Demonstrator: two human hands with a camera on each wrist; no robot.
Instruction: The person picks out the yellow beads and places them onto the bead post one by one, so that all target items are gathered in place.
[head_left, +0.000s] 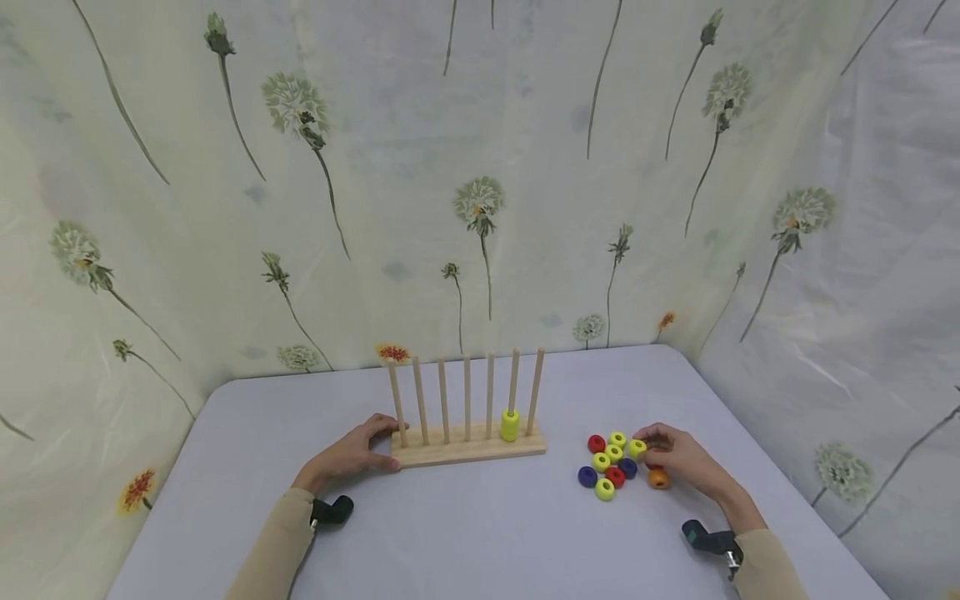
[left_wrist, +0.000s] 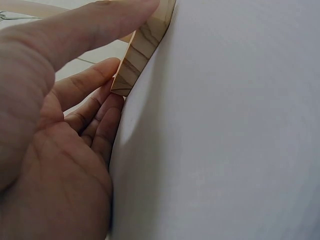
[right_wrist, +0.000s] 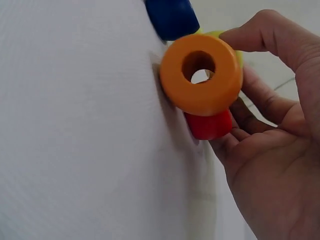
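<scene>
Table (head_left: 465, 533), yellow bead (head_left: 636, 455), between right fingertips (head_left: 656, 457)

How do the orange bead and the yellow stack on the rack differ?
The orange bead lies off the rack by the right hand; the yellow stack is threaded on a peg. The yellow stack stands taller than the orange bead. The orange bead's hole is open; the yellow stack's holds the peg. Both look rounded.
</scene>
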